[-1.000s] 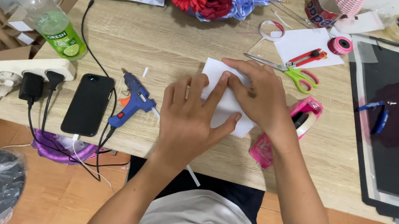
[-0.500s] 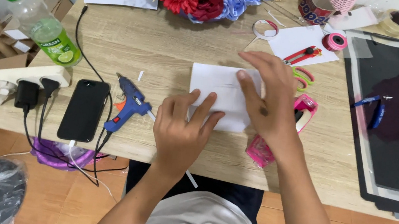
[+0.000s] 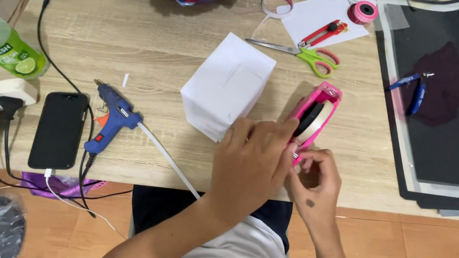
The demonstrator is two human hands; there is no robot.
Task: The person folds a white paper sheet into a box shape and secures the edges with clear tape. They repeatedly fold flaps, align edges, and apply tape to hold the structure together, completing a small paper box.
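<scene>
Both hands had come off the white paper-wrapped box [image 3: 227, 86], where they lay half a second earlier, and had gone to the pink tape dispenser [image 3: 313, 115] just right of it near the table's [image 3: 169, 44] front edge. The left hand [image 3: 251, 167] lay over the dispenser's near end, fingers curled against it; the right hand [image 3: 316, 185] pinched at the spot where the tape comes off, though whether a strip sat between its fingertips could not be told. The box stood free, untouched, tilted on the wood. A risk, as I judged it: the dispenser was light and close to the edge, so a hard pull could drag it off or twist the tape onto itself. By count there was one box, one dispenser, one blue glue gun [image 3: 111, 119], one black phone [image 3: 58, 131], one pair of green-handled scissors [image 3: 304, 54], one pink tape roll [image 3: 365, 11], and one green bottle [image 3: 7, 46].
</scene>
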